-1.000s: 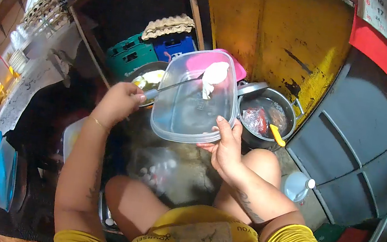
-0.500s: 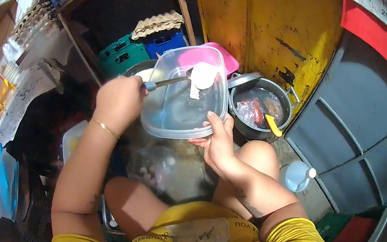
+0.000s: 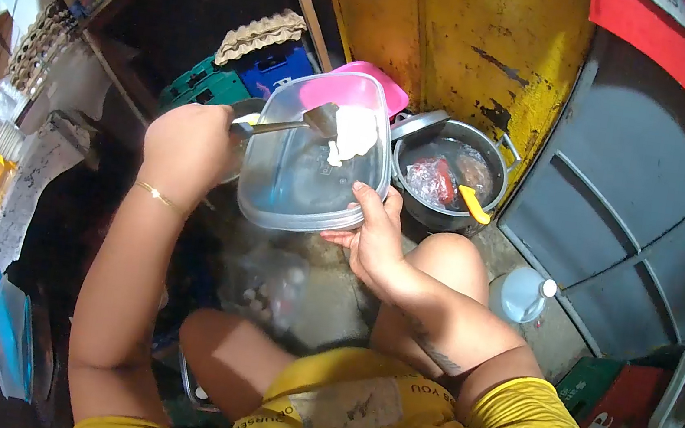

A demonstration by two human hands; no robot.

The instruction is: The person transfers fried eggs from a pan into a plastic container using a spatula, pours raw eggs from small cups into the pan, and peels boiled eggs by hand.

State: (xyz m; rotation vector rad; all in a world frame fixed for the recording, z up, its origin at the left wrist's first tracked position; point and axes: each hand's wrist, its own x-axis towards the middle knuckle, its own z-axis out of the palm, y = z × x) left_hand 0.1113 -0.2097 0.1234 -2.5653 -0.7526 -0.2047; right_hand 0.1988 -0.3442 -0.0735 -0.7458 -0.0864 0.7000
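Note:
My left hand [image 3: 186, 144] is closed around the handle of a metal spatula [image 3: 321, 118], whose dark blade reaches over a clear plastic container [image 3: 294, 188]. Beside the blade, a clump of soft white food [image 3: 356, 134] lies against the inner surface toward the far right. My right hand [image 3: 376, 235] grips the container's near right rim, thumb on top and fingers beneath, holding it tilted in the air. Partly hidden behind the container is a round pot [image 3: 244, 107] with something pale in it.
A grey pot [image 3: 438, 219] on the right holds liquid, plastic-wrapped items and a yellow handle [image 3: 473, 204]. A plastic jug [image 3: 521, 295] stands near my knee. Behind the container are a pink plastic piece [image 3: 393, 91] and crates [image 3: 208, 83]. A clear bag [image 3: 267, 287] lies on the floor.
The spatula has drawn back left from the white food, and its blade now shows dark instead of covered. The white food stays in the container. The whole view has shifted slightly.

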